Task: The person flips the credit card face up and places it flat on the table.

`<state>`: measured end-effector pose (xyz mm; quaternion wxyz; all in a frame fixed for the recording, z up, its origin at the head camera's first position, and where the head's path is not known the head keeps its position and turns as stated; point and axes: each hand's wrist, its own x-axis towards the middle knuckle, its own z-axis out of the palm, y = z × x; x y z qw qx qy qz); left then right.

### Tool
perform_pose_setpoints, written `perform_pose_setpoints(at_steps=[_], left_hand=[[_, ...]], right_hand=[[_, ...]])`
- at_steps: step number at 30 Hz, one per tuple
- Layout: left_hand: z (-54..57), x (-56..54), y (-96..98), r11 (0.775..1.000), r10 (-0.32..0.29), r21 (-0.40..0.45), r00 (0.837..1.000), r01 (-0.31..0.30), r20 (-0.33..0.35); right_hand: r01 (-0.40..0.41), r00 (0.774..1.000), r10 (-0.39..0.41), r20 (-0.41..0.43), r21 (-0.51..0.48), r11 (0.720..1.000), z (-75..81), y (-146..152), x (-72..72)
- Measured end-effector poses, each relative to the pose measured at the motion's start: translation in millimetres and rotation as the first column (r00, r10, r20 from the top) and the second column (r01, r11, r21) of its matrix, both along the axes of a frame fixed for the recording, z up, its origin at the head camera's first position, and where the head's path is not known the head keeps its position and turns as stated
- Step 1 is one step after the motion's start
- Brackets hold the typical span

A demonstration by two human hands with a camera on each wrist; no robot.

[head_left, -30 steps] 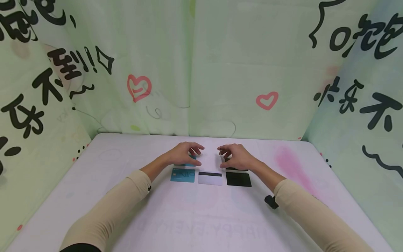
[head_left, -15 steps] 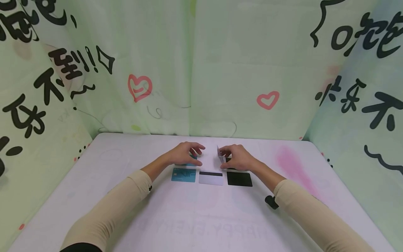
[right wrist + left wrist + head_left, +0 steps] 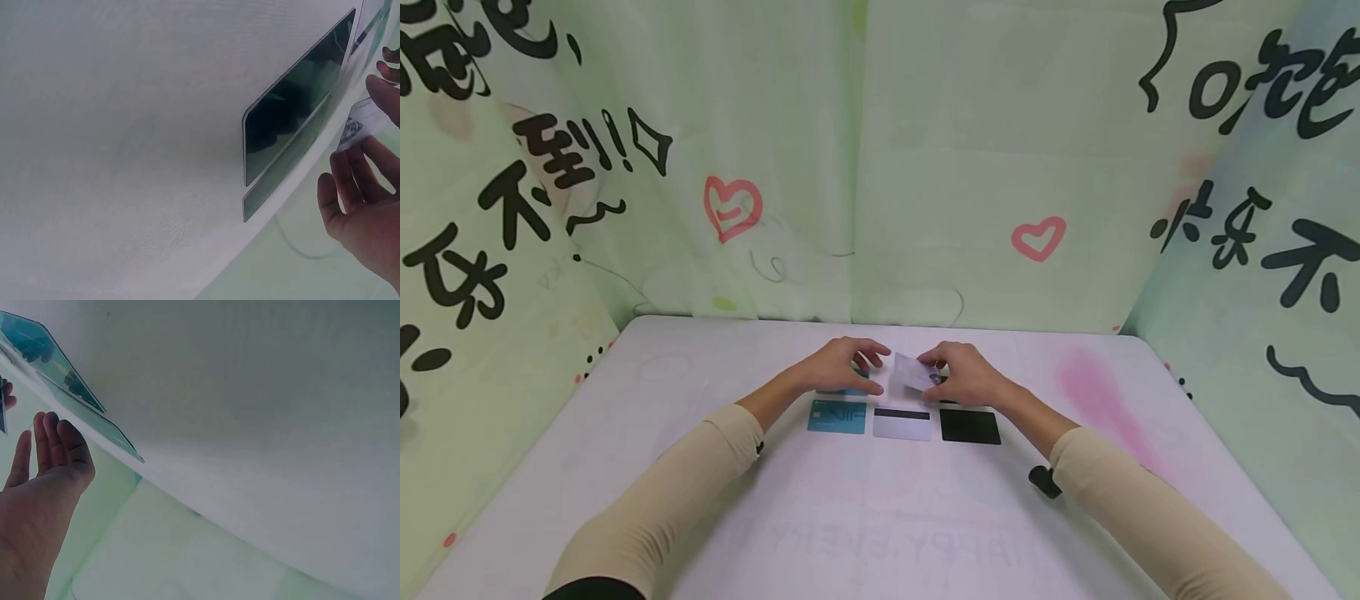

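Observation:
In the head view my right hand (image 3: 964, 373) pinches a white card (image 3: 913, 372) by its right end, tilted above the table. The right wrist view shows the same white card (image 3: 362, 122) between thumb and fingers, with a dark print near one corner. My left hand (image 3: 842, 365) hovers with fingers bent and parted, holding nothing, over a blue card (image 3: 848, 390) that it partly hides. In front lie a blue card with lettering (image 3: 837, 417), a white card with a dark stripe (image 3: 902, 424) and a black card (image 3: 970, 427). Another black card (image 3: 300, 94) lies mostly hidden under the right hand.
The cards lie in rows on a pale table (image 3: 880, 517) with faint printing and a pink patch. Curtains with black writing and red hearts (image 3: 1037, 239) enclose it at the back and sides. A small black object (image 3: 1045, 481) is by the right sleeve.
The white card in my right hand was edge-on a second ago; it has turned so that its face shows, leaning toward the left hand. The left hand has barely moved.

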<state>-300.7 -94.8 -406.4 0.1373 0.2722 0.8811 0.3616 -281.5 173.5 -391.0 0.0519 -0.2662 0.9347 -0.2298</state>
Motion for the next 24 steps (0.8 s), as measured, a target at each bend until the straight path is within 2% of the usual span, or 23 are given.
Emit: perform_pose_setpoints(at_steps=[14,24], left_hand=[[0.6,0.4,5.9,1.0,-0.016,0.004,1.0,0.016,-0.015],[0.1,0.1,10.2,0.999,-0.013,-0.035,0.997,0.01,-0.078]], right_hand=[[0.001,1.0,0.0,-0.024,0.032,0.999,-0.1,-6.4,2.3],[0.015,1.0,-0.016,0.014,0.024,1.0,-0.7,-8.4,1.6]])
